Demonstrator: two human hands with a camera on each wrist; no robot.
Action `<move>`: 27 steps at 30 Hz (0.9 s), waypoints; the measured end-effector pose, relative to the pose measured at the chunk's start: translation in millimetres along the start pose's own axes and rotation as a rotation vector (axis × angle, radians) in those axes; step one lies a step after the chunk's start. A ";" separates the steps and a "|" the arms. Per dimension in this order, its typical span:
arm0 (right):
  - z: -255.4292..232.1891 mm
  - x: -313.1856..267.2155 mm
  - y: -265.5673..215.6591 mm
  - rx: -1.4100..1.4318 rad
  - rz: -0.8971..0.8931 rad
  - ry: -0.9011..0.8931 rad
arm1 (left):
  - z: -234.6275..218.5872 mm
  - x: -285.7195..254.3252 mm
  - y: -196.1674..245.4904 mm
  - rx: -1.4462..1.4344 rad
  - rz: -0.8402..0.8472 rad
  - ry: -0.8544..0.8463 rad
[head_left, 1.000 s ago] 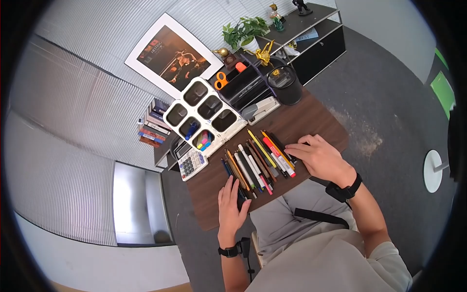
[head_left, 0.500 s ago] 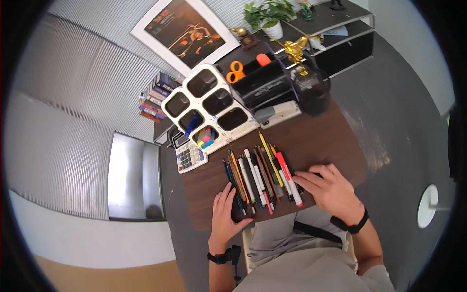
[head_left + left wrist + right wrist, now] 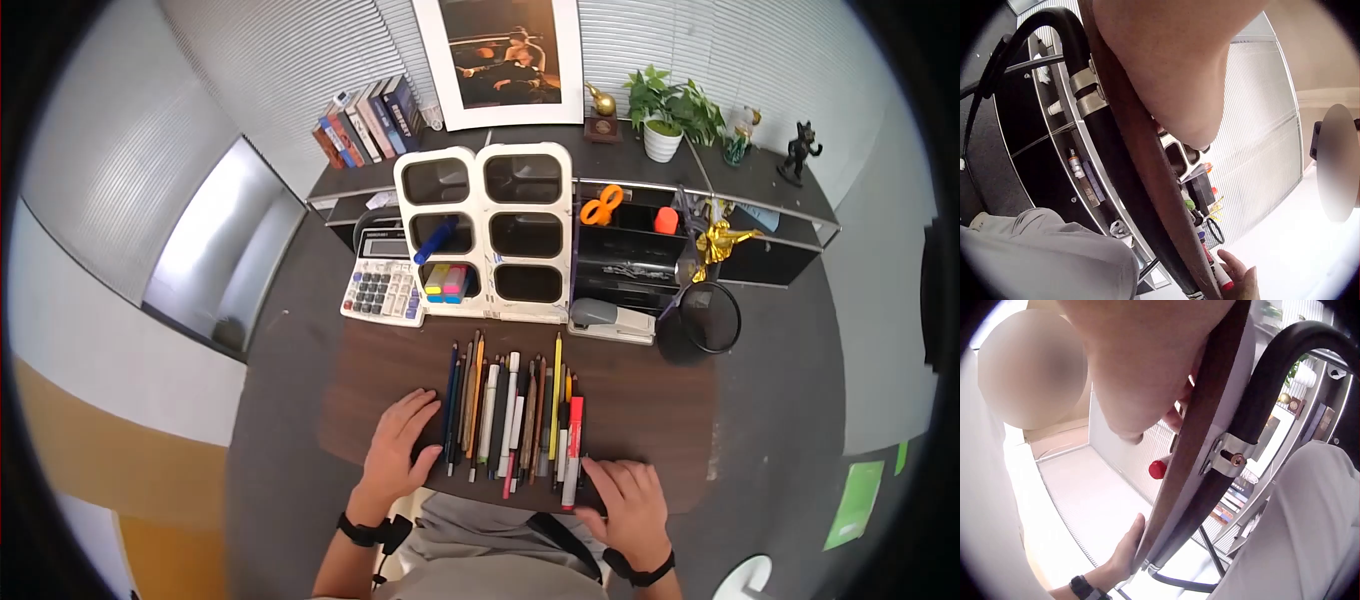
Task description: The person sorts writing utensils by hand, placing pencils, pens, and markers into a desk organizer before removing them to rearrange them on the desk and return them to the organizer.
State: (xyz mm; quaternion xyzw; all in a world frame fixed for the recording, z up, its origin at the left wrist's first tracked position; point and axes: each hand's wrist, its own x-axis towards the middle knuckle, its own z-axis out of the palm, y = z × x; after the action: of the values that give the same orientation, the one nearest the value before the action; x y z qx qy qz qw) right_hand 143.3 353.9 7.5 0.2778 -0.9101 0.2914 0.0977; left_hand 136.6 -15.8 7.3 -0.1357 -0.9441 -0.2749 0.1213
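A row of pencils, pens and markers [image 3: 512,410] lies side by side on the brown table [image 3: 370,375]. My left hand [image 3: 400,450] rests on the table at the row's left side, its fingers extended beside a dark blue pencil [image 3: 450,415]. At the opposite side, my right hand [image 3: 630,505] lies with its fingertips right at a red and white marker [image 3: 575,425]. In the left wrist view, the right hand [image 3: 1244,284] appears beyond the table edge, near the marker's red end [image 3: 1227,285]. The right wrist view shows that red end [image 3: 1158,469] sticking out past the edge.
Behind the row stands a white organizer [image 3: 480,235] holding highlighters [image 3: 447,283] and a blue pen [image 3: 436,240]. A calculator [image 3: 385,290] is at its left. Toward the right are a stapler [image 3: 612,322], a black mesh cup [image 3: 690,335] and orange-handled scissors [image 3: 602,205].
The head view has turned and levelled. My right hand has come inward against the row's right side, and the pens there now lie closer together. The left hand stays by the left side.
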 end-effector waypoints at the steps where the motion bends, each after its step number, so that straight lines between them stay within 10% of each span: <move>1: -0.6 2.6 -3.1 -0.014 -0.011 -0.021 | 0.2 0.4 -0.4 0.004 0.001 0.007; 14: 15.7 -1.3 -9.8 -0.078 0.006 0.009 | -1.8 -6.0 -13.1 -0.094 0.071 -0.005; 27: -39.3 108.6 14.0 0.374 0.123 0.555 | -31.5 89.4 -22.0 -0.487 0.330 -0.299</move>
State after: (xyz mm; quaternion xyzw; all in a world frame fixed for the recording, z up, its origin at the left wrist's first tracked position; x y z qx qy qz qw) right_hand 46.3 337.5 69.6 0.1455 -0.7946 0.5232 0.2714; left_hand 50.9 -34.1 49.6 -0.3505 -0.8235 -0.4460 -0.0117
